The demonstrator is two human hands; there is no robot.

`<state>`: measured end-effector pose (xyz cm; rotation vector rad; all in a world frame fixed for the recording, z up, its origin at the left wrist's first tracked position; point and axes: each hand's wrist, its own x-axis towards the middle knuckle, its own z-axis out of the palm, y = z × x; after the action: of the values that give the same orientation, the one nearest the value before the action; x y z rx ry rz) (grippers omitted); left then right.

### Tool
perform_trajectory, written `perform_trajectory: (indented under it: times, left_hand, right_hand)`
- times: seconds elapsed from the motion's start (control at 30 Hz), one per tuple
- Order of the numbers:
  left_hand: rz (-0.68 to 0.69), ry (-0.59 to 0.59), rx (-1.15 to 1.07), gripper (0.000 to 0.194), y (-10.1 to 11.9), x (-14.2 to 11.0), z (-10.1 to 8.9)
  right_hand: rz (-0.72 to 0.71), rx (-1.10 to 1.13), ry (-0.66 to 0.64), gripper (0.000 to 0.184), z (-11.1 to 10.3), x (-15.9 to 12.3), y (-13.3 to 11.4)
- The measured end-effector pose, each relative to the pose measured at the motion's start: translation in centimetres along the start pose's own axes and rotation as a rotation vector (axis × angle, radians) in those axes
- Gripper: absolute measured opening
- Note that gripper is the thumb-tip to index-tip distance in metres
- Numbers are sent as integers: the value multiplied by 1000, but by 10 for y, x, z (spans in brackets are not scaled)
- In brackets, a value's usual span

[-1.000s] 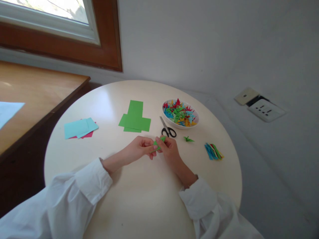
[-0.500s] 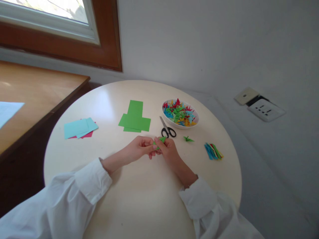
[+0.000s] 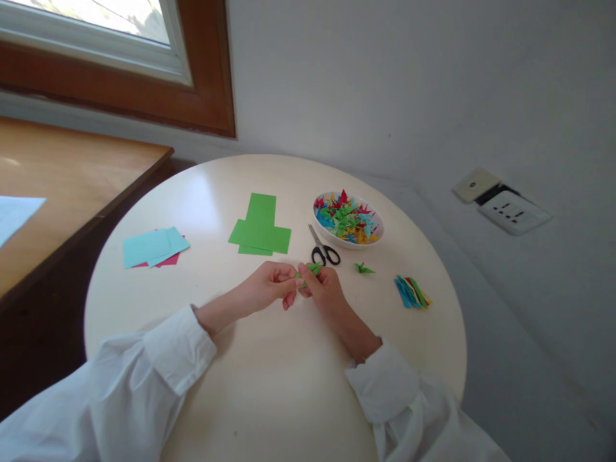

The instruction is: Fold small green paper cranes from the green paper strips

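Observation:
Between my two hands is a small folded piece of green paper (image 3: pixel 314 268), held above the white table (image 3: pixel 269 398). The fingertips of my left hand (image 3: pixel 269 282) pinch its left end. My right hand (image 3: pixel 326 287) grips the other side with the thumb on top. Fingers cover much of the paper, so its exact folds are hidden. Just beyond my right hand lie scissors (image 3: pixel 323 249) with black handles, blades pointing away. A finished green paper crane (image 3: pixel 364 269) rests to the right of them.
A white bowl (image 3: pixel 344 244) full of colourful paper cranes stands at the back right. Green paper sheets (image 3: pixel 261 224) overlap at the back middle, light blue and red sheets (image 3: pixel 149 249) at the left. A bundle of coloured paper strips (image 3: pixel 412 292) lies near the right edge.
The folded green paper has shifted slightly between my fingers, and my left fingertips have moved a little on it. Everything else on the table stays where it was.

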<state>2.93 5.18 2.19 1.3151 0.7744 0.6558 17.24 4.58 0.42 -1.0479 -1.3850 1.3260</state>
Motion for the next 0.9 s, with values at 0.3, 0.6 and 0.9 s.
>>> perform_trajectory:
  times: [0.3, 0.6, 0.9]
  left_hand:
    - [-1, 7, 26, 33, 4, -1, 1]
    - [25, -23, 7, 35, 1, 0, -2]
    - [-13, -25, -26, 32, 7, -2, -1]
  right_hand:
    - [-1, -28, -3, 50, -1, -1, -3]
    - [1, -7, 8, 50, -2, 0, -2]
    - [6, 25, 91, 52, -3, 2, -3]
